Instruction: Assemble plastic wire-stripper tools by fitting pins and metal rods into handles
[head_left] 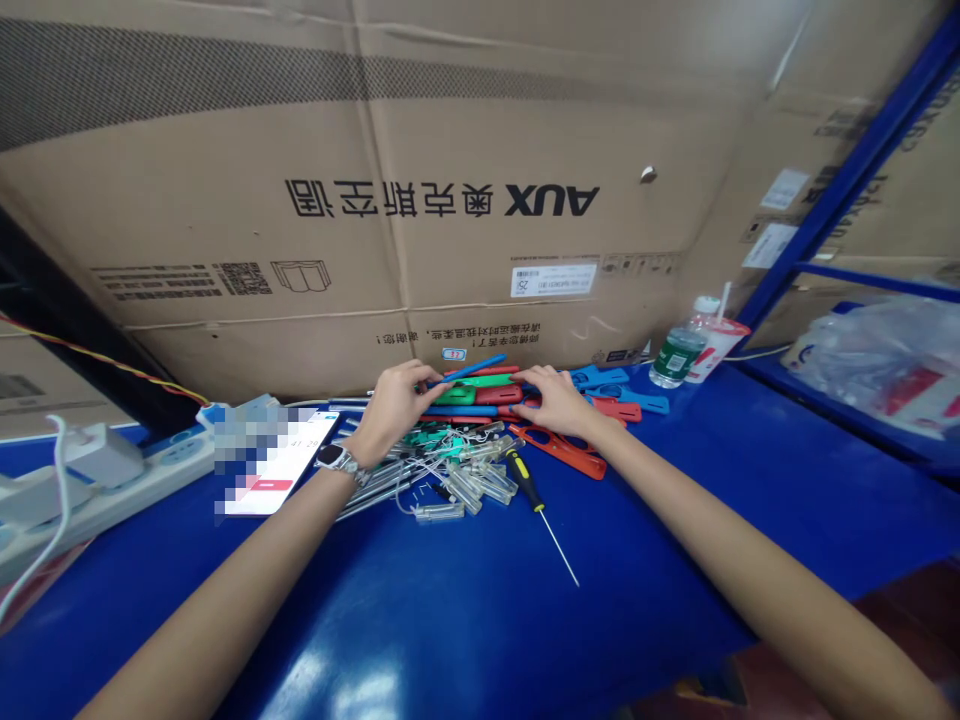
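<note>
My left hand (397, 408), with a watch on its wrist, is closed, thumb and index finger pinching the near end of a thin blue plastic strip (480, 366). The strip slants over a pile of flat plastic pieces, a green piece (456, 396) and a red piece (499, 395) among them. My right hand (556, 402) lies at the pile's right end, fingers apart, fingertips touching the green and red pieces. In front are clear plastic tubes (465, 485) with white wires and several metal rods (375, 490). A yellow-black screwdriver (526, 482) points toward me.
Orange-red clip-like pieces (566, 452) and blue ones (634, 397) lie right of the pile. A bottle (679, 350) and a cup (718, 348) stand behind. Left are a phone (281, 470) and power strips (176, 465). A large cardboard box (450, 130) walls off the blue table (465, 620).
</note>
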